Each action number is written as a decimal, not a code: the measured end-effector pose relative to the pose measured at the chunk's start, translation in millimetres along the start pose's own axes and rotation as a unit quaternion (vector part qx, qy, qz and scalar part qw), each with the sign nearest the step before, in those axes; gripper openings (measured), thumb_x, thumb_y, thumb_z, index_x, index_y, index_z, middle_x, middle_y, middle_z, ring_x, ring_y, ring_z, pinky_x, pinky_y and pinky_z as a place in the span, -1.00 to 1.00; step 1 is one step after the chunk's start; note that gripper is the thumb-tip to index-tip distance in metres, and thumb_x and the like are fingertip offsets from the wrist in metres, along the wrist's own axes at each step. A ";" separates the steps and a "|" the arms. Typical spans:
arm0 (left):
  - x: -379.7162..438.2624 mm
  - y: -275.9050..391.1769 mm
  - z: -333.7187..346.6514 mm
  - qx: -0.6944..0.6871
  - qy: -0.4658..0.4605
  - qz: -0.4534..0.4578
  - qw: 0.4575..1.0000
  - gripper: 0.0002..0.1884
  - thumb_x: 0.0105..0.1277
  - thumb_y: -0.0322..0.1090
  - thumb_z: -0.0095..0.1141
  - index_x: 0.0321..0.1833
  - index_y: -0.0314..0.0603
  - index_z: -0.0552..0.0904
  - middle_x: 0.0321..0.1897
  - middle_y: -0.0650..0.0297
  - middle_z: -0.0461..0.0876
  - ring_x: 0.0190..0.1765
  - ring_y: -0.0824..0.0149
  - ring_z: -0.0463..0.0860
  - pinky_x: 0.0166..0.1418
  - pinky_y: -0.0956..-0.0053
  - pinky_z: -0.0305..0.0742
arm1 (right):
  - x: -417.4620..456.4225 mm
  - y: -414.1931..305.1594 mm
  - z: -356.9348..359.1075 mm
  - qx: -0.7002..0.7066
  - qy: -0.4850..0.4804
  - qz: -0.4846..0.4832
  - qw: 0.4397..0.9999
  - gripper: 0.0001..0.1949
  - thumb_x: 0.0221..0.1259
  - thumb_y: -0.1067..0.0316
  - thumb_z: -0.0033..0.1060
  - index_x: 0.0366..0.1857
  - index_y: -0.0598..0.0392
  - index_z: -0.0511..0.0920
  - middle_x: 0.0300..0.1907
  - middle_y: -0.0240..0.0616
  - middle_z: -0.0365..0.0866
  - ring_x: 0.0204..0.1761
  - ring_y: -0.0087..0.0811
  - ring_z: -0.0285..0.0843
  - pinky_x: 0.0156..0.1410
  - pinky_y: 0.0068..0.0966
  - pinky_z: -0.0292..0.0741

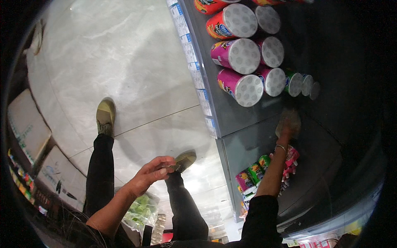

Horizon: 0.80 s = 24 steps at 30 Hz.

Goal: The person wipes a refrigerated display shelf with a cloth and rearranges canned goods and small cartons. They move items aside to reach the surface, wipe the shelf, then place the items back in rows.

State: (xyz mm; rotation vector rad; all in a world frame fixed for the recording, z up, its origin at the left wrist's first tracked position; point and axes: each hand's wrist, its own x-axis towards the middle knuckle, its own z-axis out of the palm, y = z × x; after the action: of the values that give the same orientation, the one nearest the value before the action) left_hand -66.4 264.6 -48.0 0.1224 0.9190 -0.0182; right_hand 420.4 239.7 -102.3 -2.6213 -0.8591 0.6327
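Observation:
My left hand (156,171) hangs over the floor in front of a shoe (185,159), with its fingers loosely curled and nothing seen in it. On the right, my right hand (288,125) reaches over a dark shelf (248,136) and is blurred; whether it holds anything is unclear. Beyond that hand stand chip canisters with pale dotted lids: magenta ones (225,81), a red one (214,27) and a green one (290,81). Nearer me, beside my right forearm, are smaller green canisters (256,172), a magenta canister (245,182) and pink packages (291,156).
Printed label strips (196,74) line the shelf's front edge. Cardboard boxes (29,127) stand along the left side of the tiled floor (149,74). A clear plastic bag of leafy greens (141,210) sits near my legs, beside an egg tray (159,228).

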 end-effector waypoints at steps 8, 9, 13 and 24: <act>3.4 -22.6 -3.3 0.024 -0.011 -0.008 1.000 -0.47 0.27 -0.06 0.13 0.25 -0.07 0.36 0.12 0.29 0.43 0.18 0.33 0.41 0.24 0.37 0.27 | -114.0 -41.7 75.6 -0.195 -0.008 -0.245 0.950 -0.40 0.08 0.03 0.26 0.18 0.12 0.37 0.27 0.01 0.25 0.28 0.03 0.16 0.31 -0.05 0.21; 1.2 -20.2 -3.3 0.022 -0.009 -0.004 1.000 -0.47 0.27 -0.07 0.13 0.25 -0.08 0.36 0.12 0.30 0.43 0.17 0.34 0.41 0.23 0.37 0.27 | -135.6 -37.8 72.2 -0.194 -0.040 -0.259 0.945 -0.43 0.10 0.05 0.24 0.16 0.12 0.38 0.27 0.00 0.26 0.27 0.03 0.17 0.31 -0.04 0.20; 1.8 -13.5 -9.2 0.012 -0.008 0.016 1.000 -0.50 0.28 -0.08 0.13 0.23 -0.07 0.38 0.11 0.31 0.44 0.15 0.36 0.43 0.20 0.41 0.29 | -135.7 -17.1 63.7 -0.155 -0.067 -0.249 0.954 -0.44 0.03 0.15 0.29 0.15 0.10 0.41 0.20 0.00 0.34 0.19 -0.01 0.29 0.25 -0.08 0.26; -7.3 -20.0 -12.9 0.006 0.011 -0.006 1.000 -0.52 0.26 -0.08 0.15 0.20 -0.06 0.41 0.07 0.31 0.47 0.11 0.35 0.45 0.19 0.41 0.29 | -94.1 -26.0 99.7 -0.208 0.089 -0.252 0.941 -0.38 0.03 0.05 0.28 0.14 0.18 0.35 0.19 0.05 0.31 0.22 -0.02 0.23 0.26 -0.08 0.18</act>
State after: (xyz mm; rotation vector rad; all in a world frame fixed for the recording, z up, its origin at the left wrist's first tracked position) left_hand -82.3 245.9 -51.9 0.1272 0.9421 -0.0340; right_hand 290.3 216.8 -147.4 -2.5682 -1.6728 0.0776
